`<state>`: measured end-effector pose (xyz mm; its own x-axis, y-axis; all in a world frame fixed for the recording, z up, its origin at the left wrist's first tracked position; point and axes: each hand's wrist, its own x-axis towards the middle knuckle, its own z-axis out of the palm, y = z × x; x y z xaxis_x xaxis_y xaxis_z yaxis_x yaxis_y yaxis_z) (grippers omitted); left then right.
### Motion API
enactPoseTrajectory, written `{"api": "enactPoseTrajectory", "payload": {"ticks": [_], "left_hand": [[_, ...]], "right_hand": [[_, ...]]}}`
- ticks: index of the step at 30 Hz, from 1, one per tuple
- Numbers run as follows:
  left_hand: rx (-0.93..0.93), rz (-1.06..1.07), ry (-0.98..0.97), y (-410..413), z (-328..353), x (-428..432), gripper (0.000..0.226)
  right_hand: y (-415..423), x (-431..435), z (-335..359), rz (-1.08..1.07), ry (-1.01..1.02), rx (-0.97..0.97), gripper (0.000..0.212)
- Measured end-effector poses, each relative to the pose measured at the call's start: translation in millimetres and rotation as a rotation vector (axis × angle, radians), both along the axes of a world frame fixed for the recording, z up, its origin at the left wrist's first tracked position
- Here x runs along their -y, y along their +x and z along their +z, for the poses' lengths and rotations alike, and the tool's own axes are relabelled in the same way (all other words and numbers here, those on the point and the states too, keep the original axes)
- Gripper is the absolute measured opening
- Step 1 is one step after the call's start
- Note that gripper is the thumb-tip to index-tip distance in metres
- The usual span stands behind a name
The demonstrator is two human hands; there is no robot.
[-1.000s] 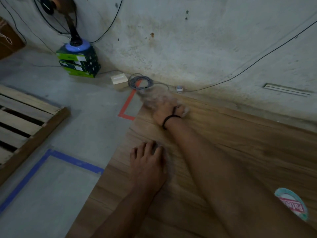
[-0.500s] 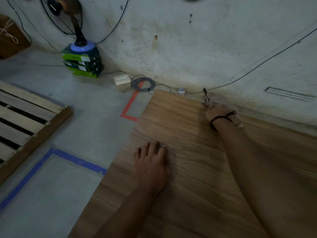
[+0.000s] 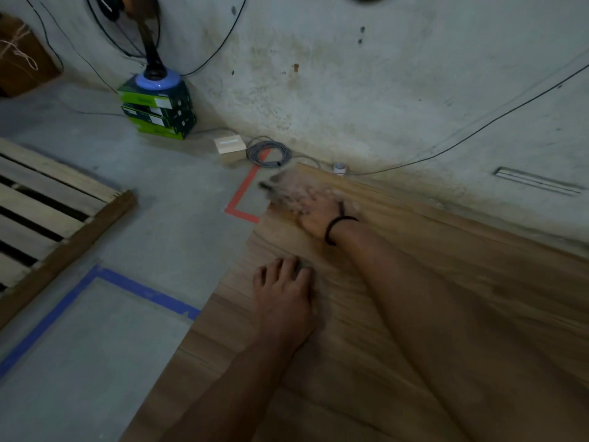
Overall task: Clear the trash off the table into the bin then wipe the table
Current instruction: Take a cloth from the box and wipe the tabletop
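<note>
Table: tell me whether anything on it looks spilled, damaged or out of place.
Nothing stands out. The table shows bare wood, with no spill, trash or damage in view. The right hand, blurred, is on a cloth at its far left corner, and the left hand rests flat nearby.

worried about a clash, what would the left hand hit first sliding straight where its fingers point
Probably the right hand, on a blurred cloth at the far corner of the table; only bare wood between.
</note>
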<state>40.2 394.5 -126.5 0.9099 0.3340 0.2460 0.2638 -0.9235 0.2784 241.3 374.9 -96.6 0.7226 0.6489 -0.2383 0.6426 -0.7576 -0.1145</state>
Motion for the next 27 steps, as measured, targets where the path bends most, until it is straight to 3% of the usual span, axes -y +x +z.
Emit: {"api": "enactPoseTrajectory", "payload": {"ticks": [3,6,9,13,16,21,27], "left_hand": [[-0.013,0.004,-0.003,1.1,0.4,2.7,0.028],[-0.034,0.002,-0.042,1.0,6.7,1.6,0.031],[0.084,-0.001,-0.231,-8.6,14.9,-4.0,0.031],[0.223,0.065,-0.331,-43.3,28.9,-7.2,0.024],[0.151,0.125,-0.282,-80.2,34.4,-16.4,0.027],[-0.14,0.087,-0.191,-139.1,16.4,-38.4,0.051],[-0.109,0.09,-0.158,-145.0,1.7,-31.2,0.043]], "right_hand": [[31.3,31.0,-8.7,-0.22,-0.085,-0.031,0.067],[-4.5,27.6,-13.5,-0.071,-0.076,-0.054,0.074],[-64.9,34.9,-17.5,0.125,-0.029,-0.031,0.054],[-77.4,43.4,-21.4,0.156,-0.037,-0.003,0.056],[-54.5,33.0,-21.0,0.116,-0.05,-0.026,0.055],[-48.0,20.1,-6.9,-0.045,-0.059,-0.033,0.055],[-150.5,25.7,0.4,0.162,0.018,0.015,0.052]]}}
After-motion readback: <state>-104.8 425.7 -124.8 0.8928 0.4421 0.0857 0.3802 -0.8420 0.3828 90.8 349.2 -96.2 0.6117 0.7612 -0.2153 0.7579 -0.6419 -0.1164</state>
